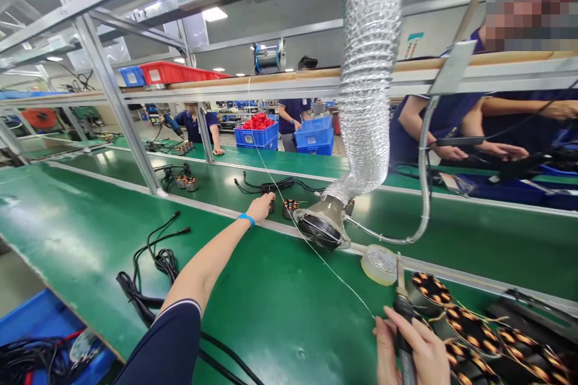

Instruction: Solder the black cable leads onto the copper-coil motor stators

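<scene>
My left hand (262,207) reaches far out across the green bench, a blue band on its wrist, and closes on a small wound motor coil (271,202) on the conveyor belt; a second coil (289,209) sits just to its right. Near the bottom right, my right hand (413,346) grips a soldering iron (401,307) upright, tip up. A thin solder wire (316,249) runs from a spool overhead down toward that hand. Several wound coils with copper windings (469,328) lie beside the iron.
A silver fume duct (368,72) ends in a nozzle (321,230) on the bench. A tape roll (380,263) lies nearby. Black cables (156,264) trail at the left. Other people work across the belt, by blue bins (257,133).
</scene>
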Demonstrator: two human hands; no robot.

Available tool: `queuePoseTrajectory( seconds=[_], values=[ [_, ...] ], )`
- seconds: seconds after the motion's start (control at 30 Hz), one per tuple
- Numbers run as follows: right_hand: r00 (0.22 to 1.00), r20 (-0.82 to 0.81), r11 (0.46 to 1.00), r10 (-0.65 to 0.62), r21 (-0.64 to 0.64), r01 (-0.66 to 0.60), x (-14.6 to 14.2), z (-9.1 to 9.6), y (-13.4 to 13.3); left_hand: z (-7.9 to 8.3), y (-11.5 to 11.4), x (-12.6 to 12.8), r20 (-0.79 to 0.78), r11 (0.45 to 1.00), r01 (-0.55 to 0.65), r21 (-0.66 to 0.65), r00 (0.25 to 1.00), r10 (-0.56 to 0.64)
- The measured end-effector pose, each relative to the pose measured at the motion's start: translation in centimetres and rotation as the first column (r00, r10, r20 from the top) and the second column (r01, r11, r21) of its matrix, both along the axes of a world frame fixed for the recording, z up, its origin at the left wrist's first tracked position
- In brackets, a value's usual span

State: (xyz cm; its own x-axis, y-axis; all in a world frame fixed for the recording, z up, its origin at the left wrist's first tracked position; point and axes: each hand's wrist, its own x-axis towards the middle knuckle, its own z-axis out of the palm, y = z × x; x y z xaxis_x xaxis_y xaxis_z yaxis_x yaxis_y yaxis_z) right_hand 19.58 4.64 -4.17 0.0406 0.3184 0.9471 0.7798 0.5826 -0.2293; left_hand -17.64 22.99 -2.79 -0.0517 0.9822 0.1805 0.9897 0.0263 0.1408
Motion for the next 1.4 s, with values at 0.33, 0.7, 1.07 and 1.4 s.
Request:
queuePoseTrajectory(
  seconds=[0.33, 0.7, 1.07, 1.4],
  values=[
    [0.988, -0.092, 0.986, 0.127, -0.097, -0.136, 0.1, -1.4, 0.0, 0.0, 1.5, 2.2, -0.011, 0.987, 0.022, -0.159, 1.000, -0.025],
    [0.967, -0.173, 0.975, 0.188, -0.089, -0.205, 0.3, -1.7, -0.5, 1.5, -0.8, 5.3, -0.147, 0.983, -0.058, -0.175, 0.989, 0.032],
    [0.941, -0.216, 0.956, 0.261, -0.075, -0.282, 0.2, -1.7, -1.4, 0.8, -10.3, 3.1, -0.256, 0.981, -0.014, -0.193, 0.966, -0.037],
    [0.940, -0.217, 0.961, 0.264, -0.024, -0.275, 0.3, -1.1, -1.8, -1.3, -22.4, 16.5, -0.188, 0.982, 0.041, -0.183, 0.979, -0.076]
  ],
)
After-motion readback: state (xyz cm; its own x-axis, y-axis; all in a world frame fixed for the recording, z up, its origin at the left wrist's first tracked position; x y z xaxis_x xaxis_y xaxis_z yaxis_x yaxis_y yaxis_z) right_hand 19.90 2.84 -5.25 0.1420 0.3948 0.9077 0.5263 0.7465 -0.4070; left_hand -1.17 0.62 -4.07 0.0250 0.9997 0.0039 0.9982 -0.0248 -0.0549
